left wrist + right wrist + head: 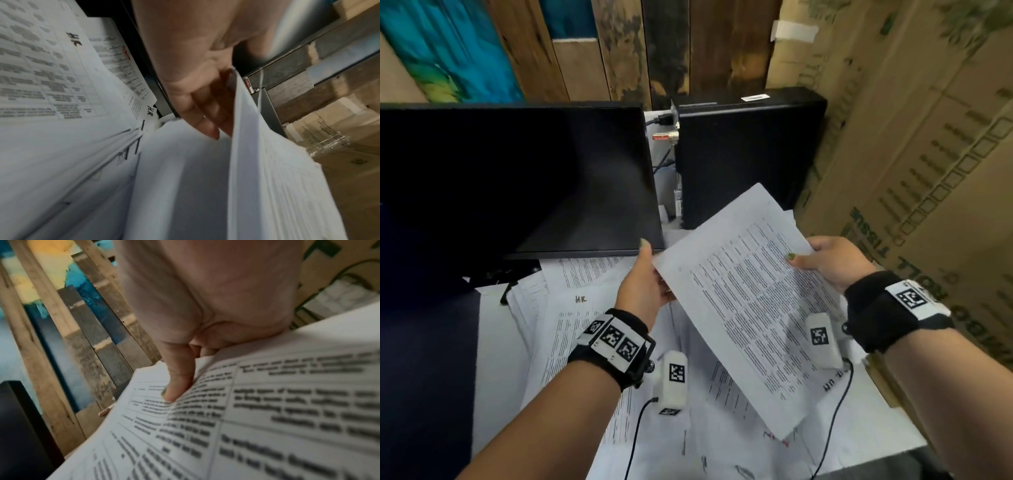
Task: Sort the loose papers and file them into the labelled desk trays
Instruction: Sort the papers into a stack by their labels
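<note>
I hold a thin stack of printed sheets (743, 301) tilted above the desk, with both hands. My left hand (650, 277) grips its left edge; the fingers (203, 120) lie along the underside and the thumb points up beside the corner. My right hand (822, 260) pinches the right edge, its thumb (174, 386) pressed on the printed tables (267, 410) and its fingers hidden beneath. Loose papers (592, 325) cover the desk below, overlapping; some carry a handwritten "H.R" mark (75, 39). No labelled tray is in view.
A black monitor (517, 178) stands at the back left and a black computer tower (743, 154) behind the held sheets. Tall cardboard boxes (914, 171) close off the right side. The desk's front right edge (893, 442) is near my right forearm.
</note>
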